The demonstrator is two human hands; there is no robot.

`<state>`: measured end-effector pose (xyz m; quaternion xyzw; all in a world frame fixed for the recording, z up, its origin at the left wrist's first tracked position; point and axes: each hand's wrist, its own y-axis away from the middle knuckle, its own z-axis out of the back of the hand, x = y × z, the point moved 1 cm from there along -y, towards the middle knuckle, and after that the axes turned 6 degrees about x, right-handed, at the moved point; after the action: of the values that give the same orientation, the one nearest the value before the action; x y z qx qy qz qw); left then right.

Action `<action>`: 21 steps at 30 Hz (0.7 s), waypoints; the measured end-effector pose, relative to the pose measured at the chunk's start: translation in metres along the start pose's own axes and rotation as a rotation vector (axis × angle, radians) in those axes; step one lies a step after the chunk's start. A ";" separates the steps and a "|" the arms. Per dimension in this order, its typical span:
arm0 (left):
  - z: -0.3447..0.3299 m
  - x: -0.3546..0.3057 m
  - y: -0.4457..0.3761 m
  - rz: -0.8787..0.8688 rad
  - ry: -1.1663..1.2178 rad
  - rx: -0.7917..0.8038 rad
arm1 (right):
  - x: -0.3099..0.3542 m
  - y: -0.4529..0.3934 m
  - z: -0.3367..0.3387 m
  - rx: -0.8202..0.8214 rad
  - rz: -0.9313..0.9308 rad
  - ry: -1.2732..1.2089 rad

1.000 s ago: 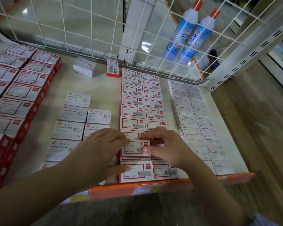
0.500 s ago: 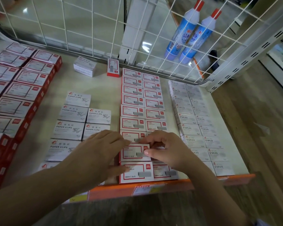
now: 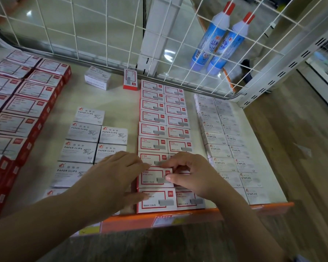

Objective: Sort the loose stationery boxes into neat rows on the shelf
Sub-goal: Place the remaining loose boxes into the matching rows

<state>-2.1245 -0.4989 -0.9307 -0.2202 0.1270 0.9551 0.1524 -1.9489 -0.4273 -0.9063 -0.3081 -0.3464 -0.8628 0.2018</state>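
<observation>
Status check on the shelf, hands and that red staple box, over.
Left hand flat, fingertips on the red-bordered staple box. Right hand pinching its right edge. Box seated in its row, nothing in the way.

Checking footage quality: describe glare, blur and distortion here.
Head view: ceiling-light glare on the floor behind the wire grid; wide-angle bending bows the grid and the shelf's orange edge; box print softens toward the frame edges; forearms smear at the bottom.
</observation>
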 end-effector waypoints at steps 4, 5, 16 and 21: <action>0.002 -0.001 -0.001 0.010 -0.011 0.033 | 0.001 0.000 0.000 -0.001 -0.009 0.018; 0.003 -0.002 -0.002 0.008 -0.005 0.011 | 0.001 -0.001 0.001 0.000 -0.011 0.029; 0.026 0.012 0.000 0.077 -0.009 -0.193 | 0.011 -0.030 0.022 -0.219 0.030 0.080; 0.036 0.035 -0.008 0.201 -0.031 -0.214 | 0.019 -0.061 0.021 -0.366 0.044 0.112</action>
<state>-2.1655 -0.4718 -0.9164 -0.2064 0.0436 0.9769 0.0336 -1.9890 -0.3731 -0.9105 -0.2986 -0.1652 -0.9225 0.1802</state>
